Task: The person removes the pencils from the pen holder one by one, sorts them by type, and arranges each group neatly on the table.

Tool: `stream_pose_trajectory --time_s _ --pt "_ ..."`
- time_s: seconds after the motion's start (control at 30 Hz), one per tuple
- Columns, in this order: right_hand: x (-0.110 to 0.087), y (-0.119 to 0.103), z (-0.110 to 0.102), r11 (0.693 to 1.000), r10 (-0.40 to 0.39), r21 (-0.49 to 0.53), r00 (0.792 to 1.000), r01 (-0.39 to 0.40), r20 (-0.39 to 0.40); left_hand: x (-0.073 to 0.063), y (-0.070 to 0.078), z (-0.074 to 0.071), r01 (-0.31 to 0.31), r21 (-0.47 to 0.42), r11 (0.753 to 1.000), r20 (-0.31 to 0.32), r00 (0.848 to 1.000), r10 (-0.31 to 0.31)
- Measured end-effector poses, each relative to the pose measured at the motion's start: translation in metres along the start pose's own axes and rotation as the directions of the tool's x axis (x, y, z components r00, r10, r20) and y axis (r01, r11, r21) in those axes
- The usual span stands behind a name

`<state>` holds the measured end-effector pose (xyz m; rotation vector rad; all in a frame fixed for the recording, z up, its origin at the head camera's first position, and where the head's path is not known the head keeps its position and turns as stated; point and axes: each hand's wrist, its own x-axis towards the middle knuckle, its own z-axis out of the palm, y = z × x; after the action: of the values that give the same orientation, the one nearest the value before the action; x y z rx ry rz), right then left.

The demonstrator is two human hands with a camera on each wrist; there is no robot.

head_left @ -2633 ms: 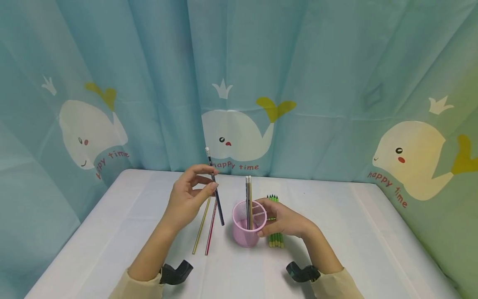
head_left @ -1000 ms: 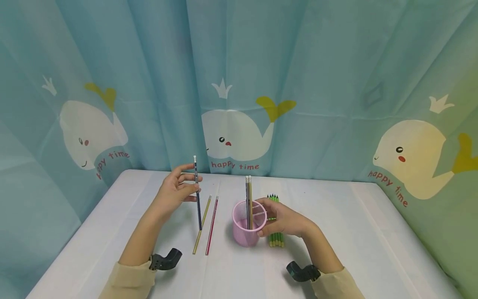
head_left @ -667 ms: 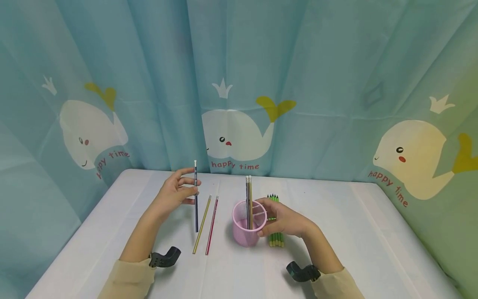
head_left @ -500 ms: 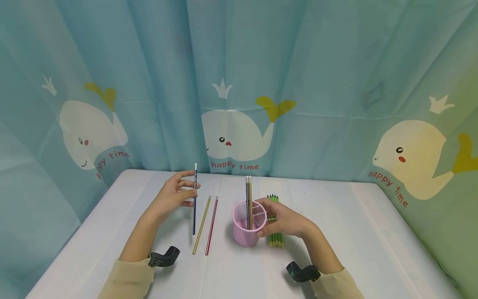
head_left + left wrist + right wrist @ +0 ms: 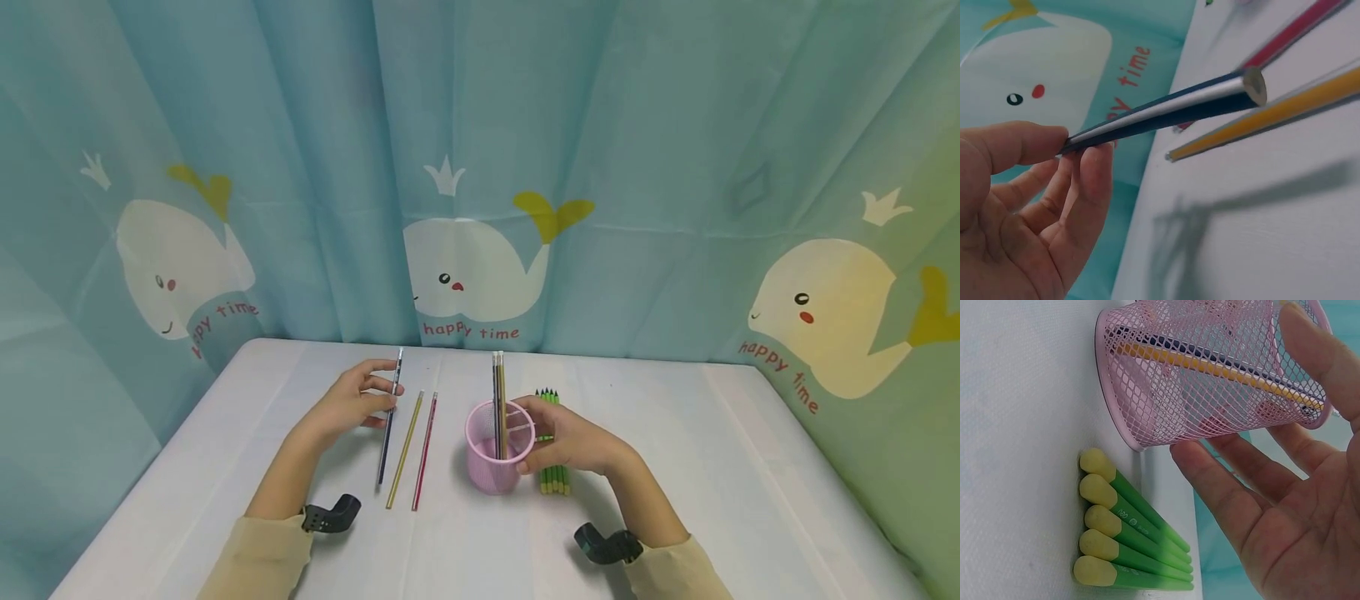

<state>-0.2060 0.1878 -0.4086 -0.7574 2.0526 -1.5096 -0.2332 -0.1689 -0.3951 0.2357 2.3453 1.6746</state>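
Note:
My left hand (image 5: pixel 352 405) pinches a dark blue pencil (image 5: pixel 387 433) between thumb and fingers, left of the other loose pencils. In the left wrist view the pencil's flat unsharpened end (image 5: pixel 1255 86) points toward the camera, over its shadow on the table. A yellow pencil (image 5: pixel 405 450) and a red pencil (image 5: pixel 424 452) lie side by side to its right. My right hand (image 5: pixel 573 437) holds the side of a pink mesh pencil cup (image 5: pixel 491 477), thumb near the rim. Inside the cup lean a dark blue pencil and a yellow pencil (image 5: pixel 1204 367).
Several green pencils (image 5: pixel 553 479) with yellowish rounded ends lie in a row under and beside my right hand, right of the cup. The white table (image 5: pixel 712 483) ends at a blue curtain (image 5: pixel 645 167) printed with whales.
My left hand has moved left, away from the cup, and then lowered with the dark blue pencil, which now tilts beside the yellow one. The right hand and cup have stayed put.

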Motion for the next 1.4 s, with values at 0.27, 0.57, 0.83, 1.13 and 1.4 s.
stream_pose_trajectory --time_s 0.27,0.57,0.83,1.13,1.4 --pt "0.0 -0.002 0.0 1.0 -0.001 0.006 1.0 0.001 0.0 0.005 -0.011 0.004 0.042 0.011 0.999 0.023 0.999 -0.042" --pt "0.0 -0.002 0.001 1.0 0.0 -0.003 1.0 0.0 0.001 0.005 -0.016 0.005 0.061 0.025 0.998 0.04 0.997 -0.062" --pt "-0.001 -0.002 0.001 1.0 0.006 -0.013 1.0 -0.006 -0.006 0.005 -0.018 0.007 0.112 0.038 0.993 0.037 0.993 -0.113" --pt "-0.001 -0.004 0.001 1.0 0.022 -0.017 1.0 -0.022 -0.008 0.005 -0.02 0.01 0.15 0.09 0.985 0.016 0.988 -0.152" --pt "0.0 -0.002 0.001 1.0 0.018 -0.018 1.0 -0.018 -0.005 0.005 -0.022 0.011 0.176 0.133 0.975 -0.01 0.984 -0.176"
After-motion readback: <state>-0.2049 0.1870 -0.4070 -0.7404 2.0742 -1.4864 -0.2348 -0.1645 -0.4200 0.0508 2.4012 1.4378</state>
